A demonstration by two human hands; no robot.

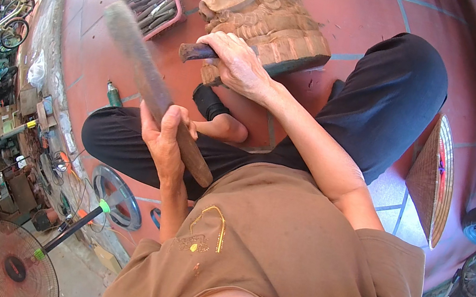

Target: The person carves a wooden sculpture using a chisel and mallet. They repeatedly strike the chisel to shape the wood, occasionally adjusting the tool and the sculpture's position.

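Observation:
My left hand (164, 140) is closed around a long wooden club-shaped mallet (147, 76), which is raised and tilted with its far end up to the left. My right hand (241, 67) grips a chisel (194, 52) by its dark handle. The handle's blunt end points left, toward the mallet but apart from it; my fingers hide the blade. Just beyond the right hand lies a brown wood carving (257, 5) with carved folds and a rough, flat base. The right hand is at the carving's near edge.
A pink basket (181, 2) full of hand tools stands beyond the mallet. A green bottle (114, 95) is by my left knee. A standing fan (16, 268) is at lower left, a conical hat (433, 180) at right. Bicycles (22, 2) stand far left.

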